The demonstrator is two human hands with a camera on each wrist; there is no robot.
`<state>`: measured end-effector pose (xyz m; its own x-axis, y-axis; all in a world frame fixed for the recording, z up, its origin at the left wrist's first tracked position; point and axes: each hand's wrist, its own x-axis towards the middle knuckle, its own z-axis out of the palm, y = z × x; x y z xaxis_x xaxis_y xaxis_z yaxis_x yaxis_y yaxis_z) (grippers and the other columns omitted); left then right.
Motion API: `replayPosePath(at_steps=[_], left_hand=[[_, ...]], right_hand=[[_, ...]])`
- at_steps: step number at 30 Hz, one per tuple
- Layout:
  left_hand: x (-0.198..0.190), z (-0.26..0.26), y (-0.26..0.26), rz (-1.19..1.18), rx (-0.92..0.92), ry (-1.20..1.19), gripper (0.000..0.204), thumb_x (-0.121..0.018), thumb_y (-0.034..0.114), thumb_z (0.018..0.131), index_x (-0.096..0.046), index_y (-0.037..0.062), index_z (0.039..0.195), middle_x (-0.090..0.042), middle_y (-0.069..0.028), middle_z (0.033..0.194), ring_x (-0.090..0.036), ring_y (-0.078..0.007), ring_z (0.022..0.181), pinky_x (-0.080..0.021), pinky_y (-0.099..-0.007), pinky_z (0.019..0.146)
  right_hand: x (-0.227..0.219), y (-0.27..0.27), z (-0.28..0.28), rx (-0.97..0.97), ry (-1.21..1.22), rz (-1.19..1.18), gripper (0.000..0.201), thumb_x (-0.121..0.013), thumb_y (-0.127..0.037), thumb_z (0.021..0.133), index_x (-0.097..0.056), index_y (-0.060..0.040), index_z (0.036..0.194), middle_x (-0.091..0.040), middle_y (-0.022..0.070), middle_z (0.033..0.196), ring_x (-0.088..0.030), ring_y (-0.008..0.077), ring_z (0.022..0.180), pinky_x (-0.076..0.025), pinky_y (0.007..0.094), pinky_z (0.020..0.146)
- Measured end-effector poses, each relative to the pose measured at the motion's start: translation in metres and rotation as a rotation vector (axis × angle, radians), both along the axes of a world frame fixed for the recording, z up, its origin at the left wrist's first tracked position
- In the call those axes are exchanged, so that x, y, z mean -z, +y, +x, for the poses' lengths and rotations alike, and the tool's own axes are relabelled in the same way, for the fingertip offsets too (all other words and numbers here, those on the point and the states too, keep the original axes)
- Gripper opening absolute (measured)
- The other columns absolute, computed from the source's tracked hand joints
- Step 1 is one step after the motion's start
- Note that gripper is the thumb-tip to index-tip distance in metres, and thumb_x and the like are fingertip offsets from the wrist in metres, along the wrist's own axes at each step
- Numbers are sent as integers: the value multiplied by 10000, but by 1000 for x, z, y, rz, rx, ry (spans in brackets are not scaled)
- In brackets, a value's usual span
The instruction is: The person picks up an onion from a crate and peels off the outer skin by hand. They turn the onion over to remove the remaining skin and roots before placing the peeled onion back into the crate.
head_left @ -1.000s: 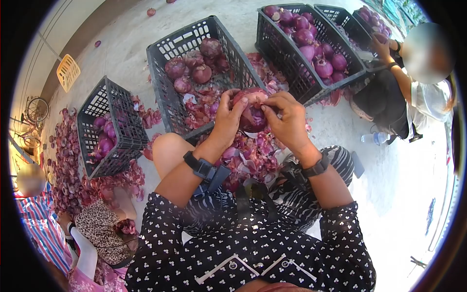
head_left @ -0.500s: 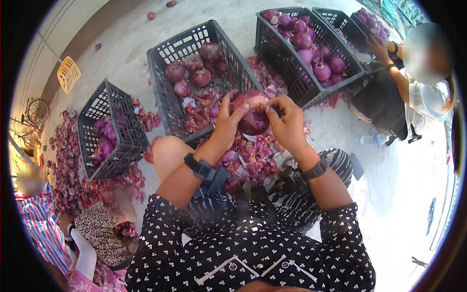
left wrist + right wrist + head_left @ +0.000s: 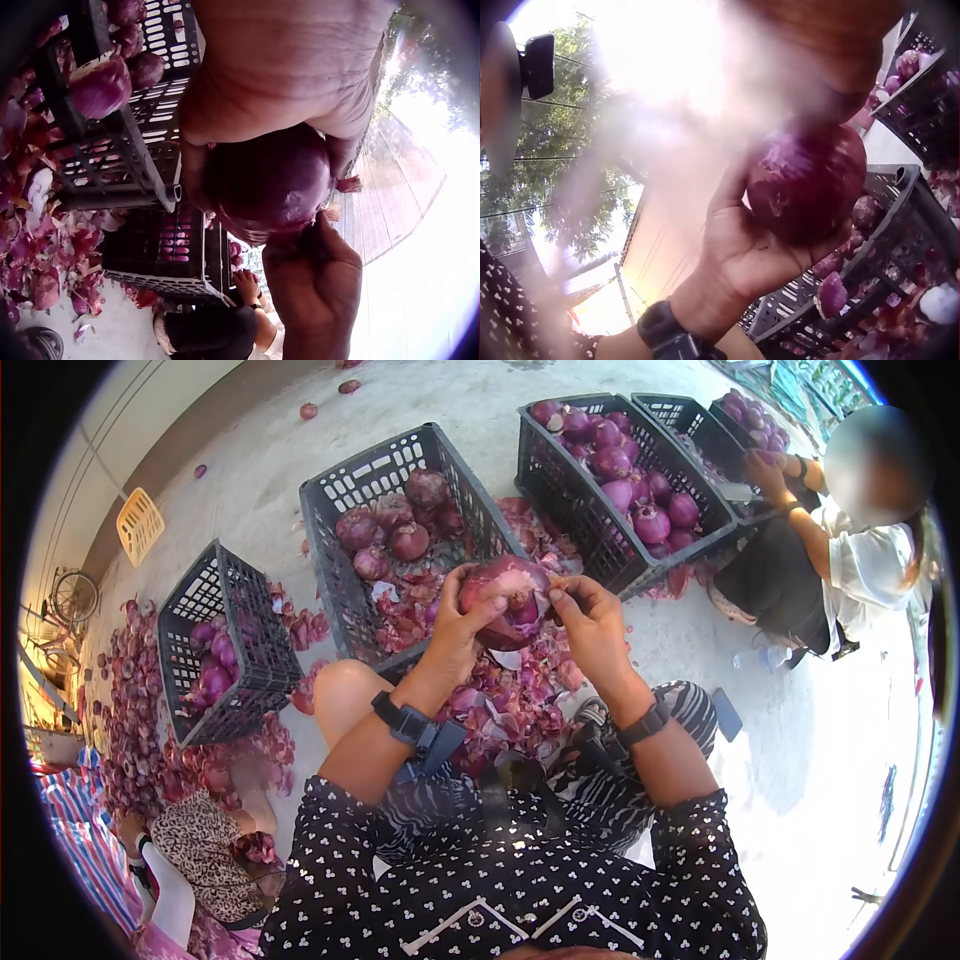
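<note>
My left hand (image 3: 456, 628) grips a large red onion (image 3: 518, 582) from its left side, thumb across the front and fingers round the back. Some of the onion's outer skin is peeled back, showing paler patches and smooth purple beneath. At its right edge, the thumb and forefinger of my right hand (image 3: 595, 622) pinch a bit of the skin. The left wrist view shows the onion's dark, glossy side (image 3: 274, 184) under my palm, with a dry tuft (image 3: 349, 184) sticking out. Loose onion skins (image 3: 495, 700) lie heaped below, between my legs.
A black crate (image 3: 315, 545) with several onions and loose peel stands ahead of me. Further right, another crate (image 3: 590, 520) holds peeled onions, beside a seated person (image 3: 790, 570). To the left are a smaller crate (image 3: 250, 660) and a spread of onions (image 3: 130, 710).
My right hand's fingertips have shifted from the middle of the onion's top to its right edge. The onion and both hands sit slightly lower, and the head view has tilted up a little.
</note>
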<state>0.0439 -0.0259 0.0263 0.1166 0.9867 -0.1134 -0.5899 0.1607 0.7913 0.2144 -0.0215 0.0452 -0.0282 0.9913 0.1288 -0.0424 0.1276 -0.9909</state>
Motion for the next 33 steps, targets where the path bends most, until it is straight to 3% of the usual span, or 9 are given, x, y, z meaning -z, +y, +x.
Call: replayPosePath(at_steps=[14,18,22,24,25,26,28,31,33], left_hand=[[4,1,4,-31,-80,-183,530,-658,85,812,-348,106,1241,-517,-99,1162,-538,-227,1094,-481,-426,927],[1,-6,7,-22,-48,-245,480,-625,240,844,-406,120,1254,-518,-100,1198,-540,-263,1103,-480,-467,912],[-9,-30,13,-119,-80,-258,530,-545,439,857,-428,184,1307,-496,-88,1285,-505,-313,1160,-457,-551,883],[-10,-37,15,-116,-108,-233,573,-564,475,834,-424,185,1308,-491,-94,1289,-507,-325,1152,-463,-548,864],[-9,-38,16,-155,-120,-259,582,-563,484,831,-422,187,1310,-492,-95,1286,-509,-324,1147,-466,-542,855],[-8,-39,16,-194,-132,-285,591,-562,492,827,-420,188,1313,-492,-97,1283,-511,-324,1143,-470,-536,845],[-10,-33,14,-238,-144,-286,602,-557,504,825,-412,190,1318,-497,-103,1273,-515,-319,1134,-470,-533,837],[-10,-26,10,-122,-3,-253,520,-542,434,857,-457,176,1301,-503,-76,1289,-508,-308,1162,-449,-536,894],[-9,-21,10,-80,32,-264,487,-563,391,857,-474,150,1271,-513,-62,1269,-511,-283,1154,-441,-515,922]], right_hand=[[5,5,-4,22,532,-282,92,-496,-89,940,-563,-45,985,-610,23,876,-577,95,744,-486,247,677],[-1,11,3,164,691,-332,86,-438,-106,963,-501,-70,1009,-596,63,949,-604,164,813,-531,340,716],[2,26,38,212,808,-155,74,-420,-99,960,-485,-96,923,-598,44,914,-613,169,826,-534,345,734],[0,27,45,164,474,-184,85,-433,-100,949,-508,-83,986,-610,43,905,-615,167,758,-535,344,708],[-6,19,41,178,280,-256,162,-525,-172,925,-608,-34,940,-649,63,782,-613,191,632,-500,297,586],[-5,15,37,178,281,-257,162,-525,-172,925,-608,-34,940,-649,63,782,-613,191,632,-500,297,586],[-3,8,33,-296,-525,13,201,-570,-202,891,-653,-22,862,-649,98,710,-592,175,580,-463,316,562],[-11,1,21,-382,-864,-65,224,-617,-217,854,-663,-10,782,-632,135,673,-594,162,593,-453,341,571],[-12,1,19,-294,-771,-57,164,-620,-151,847,-649,11,855,-638,100,730,-598,132,660,-467,302,612]])
